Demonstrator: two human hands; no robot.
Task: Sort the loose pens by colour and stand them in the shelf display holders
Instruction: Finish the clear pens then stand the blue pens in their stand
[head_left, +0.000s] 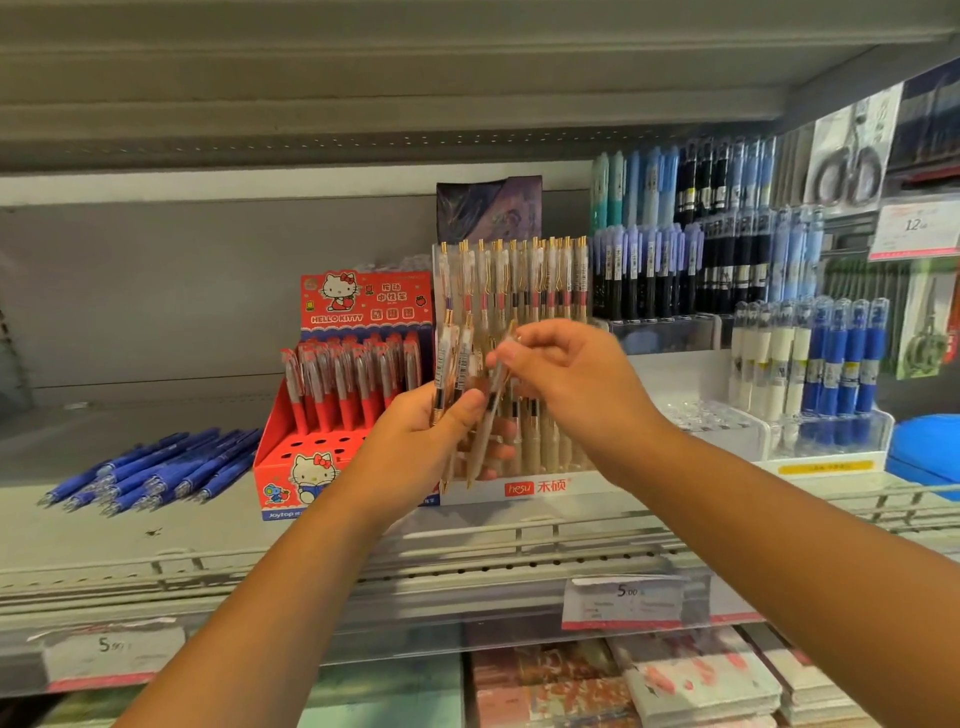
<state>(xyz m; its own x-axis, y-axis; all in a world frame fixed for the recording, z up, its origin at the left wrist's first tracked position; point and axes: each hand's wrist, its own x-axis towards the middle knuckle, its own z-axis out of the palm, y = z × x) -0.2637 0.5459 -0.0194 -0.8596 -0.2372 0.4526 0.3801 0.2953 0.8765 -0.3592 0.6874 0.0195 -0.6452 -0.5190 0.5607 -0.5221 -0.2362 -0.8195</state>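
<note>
Several beige pens with gold clips (457, 371) stand bunched in my left grip (415, 447), fingers and thumb curled round their barrels. I hold them just in front of the white display holder (540, 488) at the middle of the shelf (363, 535). My right grip (566, 379) pinches the top of a single beige pen (488, 415) between thumb and fingertips. It hangs tip-down, just beside the bunch. Rows of matching pens (519, 280) stand upright in the white holder, beyond both hands. Just left of it, a red cartoon-cat holder (291, 462) carries red pens (353, 384) in its far rows, with open holes along its near edge. Farther left, loose blue pens (156, 470) lie flat in a heap on the shelf. At right, a clear holder (841, 431) stands blue and white pens (810, 358) upright. Price tags (623, 600) hang along the shelf's near rail.
</note>
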